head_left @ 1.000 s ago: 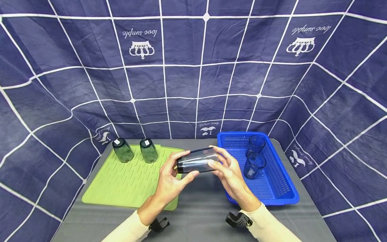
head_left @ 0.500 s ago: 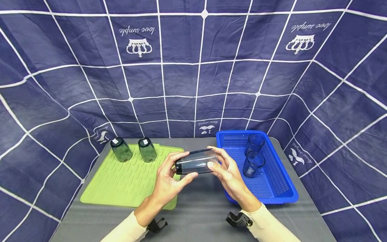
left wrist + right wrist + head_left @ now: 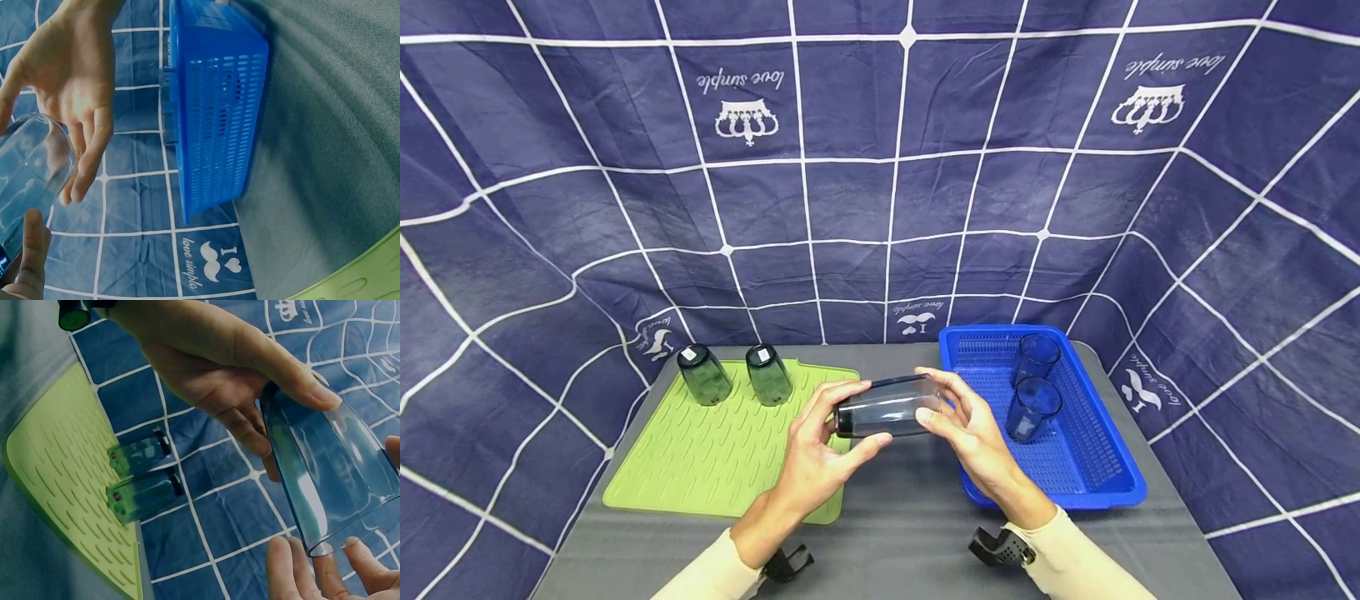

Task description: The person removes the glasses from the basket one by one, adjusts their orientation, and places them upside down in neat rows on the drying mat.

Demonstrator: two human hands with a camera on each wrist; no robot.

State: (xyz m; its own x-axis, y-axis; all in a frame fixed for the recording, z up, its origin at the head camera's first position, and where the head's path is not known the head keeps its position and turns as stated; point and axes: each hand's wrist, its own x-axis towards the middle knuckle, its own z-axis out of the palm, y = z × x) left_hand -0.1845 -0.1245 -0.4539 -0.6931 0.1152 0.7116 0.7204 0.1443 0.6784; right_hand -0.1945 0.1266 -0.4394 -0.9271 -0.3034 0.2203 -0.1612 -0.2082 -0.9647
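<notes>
Both hands hold a dark tinted drinking glass (image 3: 887,408) on its side above the table, between the mat and the basket. The left hand (image 3: 820,442) grips its thick base end, thumb below and fingers over the top. At the rim end, the right hand (image 3: 973,433) pinches the glass with its thumb in front and fingers behind. The right wrist view shows the glass (image 3: 331,469) close up, with fingertips at its open rim. In the left wrist view, the right hand (image 3: 72,81) is seen palm-on beside the rim.
A green ridged mat (image 3: 700,467) lies at left, bearing two upside-down glasses, one at the far corner (image 3: 706,379) and one beside it (image 3: 769,379). At right, a blue perforated basket (image 3: 1123,475) holds two upright glasses, the nearer glass (image 3: 1033,412) and the farther glass (image 3: 1036,357).
The glass and both hands stay almost in place; the glass has dipped slightly, and its tilt has levelled a little. The two hands keep their hold.
</notes>
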